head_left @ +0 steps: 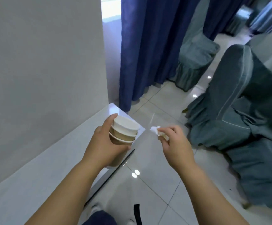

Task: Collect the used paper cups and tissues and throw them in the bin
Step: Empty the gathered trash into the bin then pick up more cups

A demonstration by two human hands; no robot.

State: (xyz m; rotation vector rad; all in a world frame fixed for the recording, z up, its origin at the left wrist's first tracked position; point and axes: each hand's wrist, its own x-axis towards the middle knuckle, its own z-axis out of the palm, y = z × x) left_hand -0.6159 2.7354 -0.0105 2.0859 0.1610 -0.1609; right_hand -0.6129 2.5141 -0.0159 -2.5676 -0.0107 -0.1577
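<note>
Glossy pale floor tiles (156,184) are stretching ahead as an open lane, bounded on the left by a low white ledge (34,168) and on the right by teal-covered chairs (229,103) whose skirts are spilling onto the floor. A grey wall (42,62) is rising straight from the ledge's back edge. The ledge's far corner is ending near the foot of a blue curtain (148,46), which is hanging down to the tiles. Another covered chair (195,51) is standing farther back beside the curtain, with the lane narrowing between it and the nearer chairs.

The left hand (102,143) is gripping a stack of paper cups (123,130), fingers wrapping the brown outer cup, thumb lying against the white top one; the stack is tilting over the ledge's corner. The right hand (175,143) is pinching a crumpled white tissue (155,129) in curled fingers above the floor, just beside the cups but apart from them.
</note>
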